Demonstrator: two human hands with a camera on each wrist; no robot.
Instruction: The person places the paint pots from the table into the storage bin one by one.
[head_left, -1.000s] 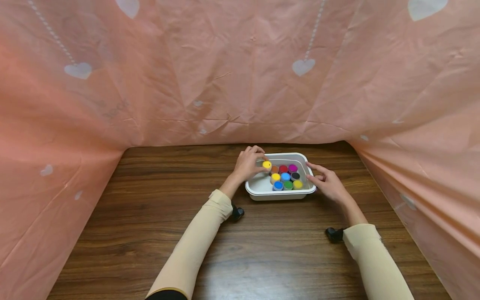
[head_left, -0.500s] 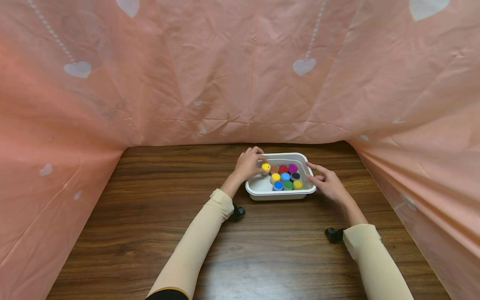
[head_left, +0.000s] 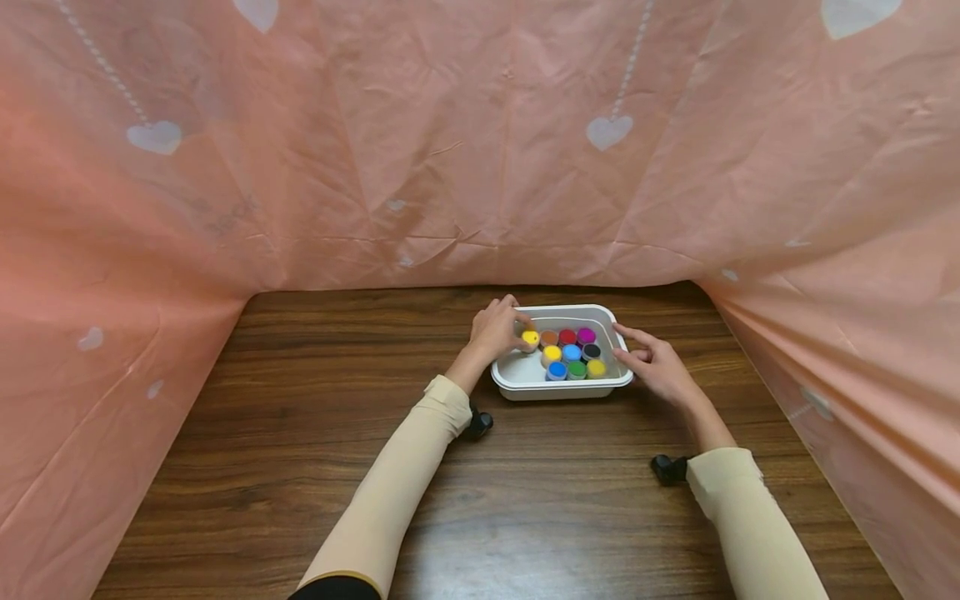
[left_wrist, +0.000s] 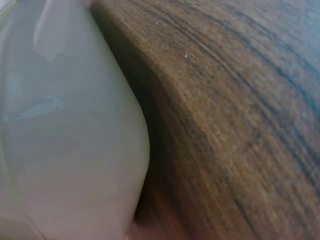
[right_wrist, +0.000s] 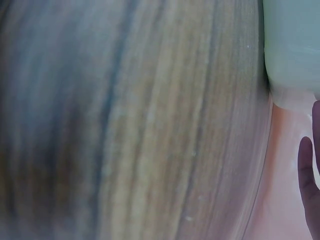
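Note:
My left hand (head_left: 492, 329) reaches over the left side of a white plastic tray (head_left: 517, 387) and pinches a small yellow paint pot (head_left: 530, 338) between thumb and finger. The pot is low inside the tray, left of several other small pots, including a brown pot (head_left: 549, 338) and another yellow pot (head_left: 551, 355). My right hand (head_left: 658, 367) touches the tray's right rim with thumb and index finger extended. In the right wrist view, fingers (right_wrist: 306, 167) lie beside the tray wall (right_wrist: 295, 45). The left wrist view shows tray wall (left_wrist: 75, 130) and wood.
The tray stands on a dark wooden table (head_left: 337, 400) near its back edge. A pink cloth (head_left: 465, 150) with white hearts hangs behind and along both sides. A small black device (head_left: 477, 423) is at the left wrist, and another black device (head_left: 667, 469) at the right.
My left hand has lowered the yellow paint pot slightly and shifted it toward the viewer and a little left. My right hand and the tray stay nearly in place.

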